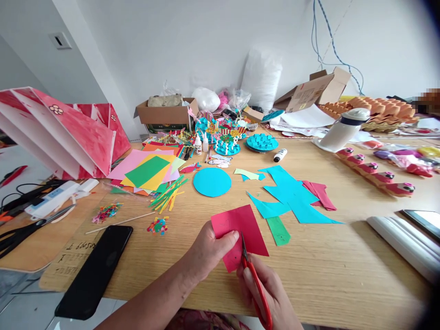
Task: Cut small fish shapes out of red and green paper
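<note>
Low over the front of the table, my left hand (213, 245) pinches a piece of red paper (252, 224) along its left side, thumb on top. Faint pencil marks show on the sheet. My right hand (264, 282) grips red-handled scissors (259, 293), whose dark blades lie at the middle of the paper, pointing away from me. Just beyond the paper lie a green paper scrap (279, 230) and large blue paper offcuts (292, 195). A blue paper circle (212, 182) lies flat farther back.
A black phone (94, 270) lies at the front left. Coloured paper sheets (137, 172) and paper strips (168, 195) are behind it. Glue bottles (198, 144) and blue decorated plates (261, 142) stand farther back. On the right are a painted egg-carton strip (374, 169) and a white bottle (349, 128).
</note>
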`<state>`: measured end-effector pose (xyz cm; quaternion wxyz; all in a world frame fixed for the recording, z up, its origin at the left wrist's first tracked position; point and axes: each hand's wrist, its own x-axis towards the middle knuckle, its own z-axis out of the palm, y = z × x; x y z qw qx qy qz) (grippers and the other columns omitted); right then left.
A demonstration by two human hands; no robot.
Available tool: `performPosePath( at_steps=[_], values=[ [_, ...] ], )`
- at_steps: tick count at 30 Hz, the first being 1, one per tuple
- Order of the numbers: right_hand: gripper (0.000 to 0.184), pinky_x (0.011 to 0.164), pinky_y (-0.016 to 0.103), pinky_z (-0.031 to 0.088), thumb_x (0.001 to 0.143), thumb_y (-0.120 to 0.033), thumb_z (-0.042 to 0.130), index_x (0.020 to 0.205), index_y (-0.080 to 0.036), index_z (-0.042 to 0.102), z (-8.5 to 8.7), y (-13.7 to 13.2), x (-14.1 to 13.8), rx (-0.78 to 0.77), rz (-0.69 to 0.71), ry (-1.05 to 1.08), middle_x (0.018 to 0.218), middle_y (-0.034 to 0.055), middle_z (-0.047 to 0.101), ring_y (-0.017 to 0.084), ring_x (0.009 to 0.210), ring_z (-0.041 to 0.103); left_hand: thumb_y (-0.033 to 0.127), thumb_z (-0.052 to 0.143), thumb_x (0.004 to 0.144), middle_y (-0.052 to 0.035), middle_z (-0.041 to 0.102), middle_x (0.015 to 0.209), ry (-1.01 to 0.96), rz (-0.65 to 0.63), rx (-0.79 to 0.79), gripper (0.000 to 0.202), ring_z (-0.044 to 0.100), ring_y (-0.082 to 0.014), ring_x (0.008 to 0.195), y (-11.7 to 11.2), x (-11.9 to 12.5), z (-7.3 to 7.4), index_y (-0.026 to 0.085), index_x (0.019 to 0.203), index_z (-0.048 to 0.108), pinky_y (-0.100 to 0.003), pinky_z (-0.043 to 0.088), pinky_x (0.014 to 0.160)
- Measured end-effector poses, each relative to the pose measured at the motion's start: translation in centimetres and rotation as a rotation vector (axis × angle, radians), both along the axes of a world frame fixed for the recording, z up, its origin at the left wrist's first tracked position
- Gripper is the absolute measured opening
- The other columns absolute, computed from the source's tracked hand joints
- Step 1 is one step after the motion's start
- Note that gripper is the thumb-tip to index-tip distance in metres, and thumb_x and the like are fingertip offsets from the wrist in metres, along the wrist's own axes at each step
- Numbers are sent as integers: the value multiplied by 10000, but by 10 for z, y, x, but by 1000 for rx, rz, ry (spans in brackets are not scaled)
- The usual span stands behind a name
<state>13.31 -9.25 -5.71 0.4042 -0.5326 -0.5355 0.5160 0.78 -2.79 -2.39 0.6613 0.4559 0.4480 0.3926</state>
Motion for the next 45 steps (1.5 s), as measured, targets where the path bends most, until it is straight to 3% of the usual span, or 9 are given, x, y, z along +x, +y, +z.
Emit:
performPosePath(
  at_steps=[5,19,26,30,36,45],
  values=[
    [420,474,242,331,804,-582,414,632,-209,501,-2,-2,0,21,-75,-69,522,-29,436,146,499,401,295,612,662,5,548,621,17,13,-18,177,461,-118,570,-1,1,1,139,740,583,-229,377,557],
    [430,453,225,273,839,-536,405,567,-203,400,6,2,-3,11,-35,23,484,-60,369,103,449,326,272,574,665,22,495,601,33,12,-7,144,410,-100,558,0,2,2,141,721,550,-221,361,547],
    [416,448,222,264,842,-486,432,547,-195,391,6,0,-1,52,-55,-18,504,-54,357,100,469,310,267,563,692,23,493,600,26,-61,3,148,400,-89,541,2,-3,3,130,747,553,-209,346,528],
    [427,460,232,253,829,-505,426,541,-200,345,7,1,0,60,-33,-51,531,-54,300,100,490,268,256,564,714,-2,564,679,-15,-135,16,161,482,-120,631,6,-9,0,125,802,597,-230,396,615],
    [441,446,232,229,827,-519,410,535,-201,323,1,0,1,39,-1,-59,529,-53,290,94,485,249,222,551,728,-19,649,776,-105,-253,31,217,552,-145,734,9,-12,7,143,900,657,-246,431,705],
    [461,392,224,195,827,-562,393,543,-199,365,-3,-2,4,-20,26,-39,467,-55,340,86,431,280,257,589,706,-54,662,798,-133,-256,-19,323,574,-173,739,10,-13,9,115,991,644,-273,437,695]
  ],
)
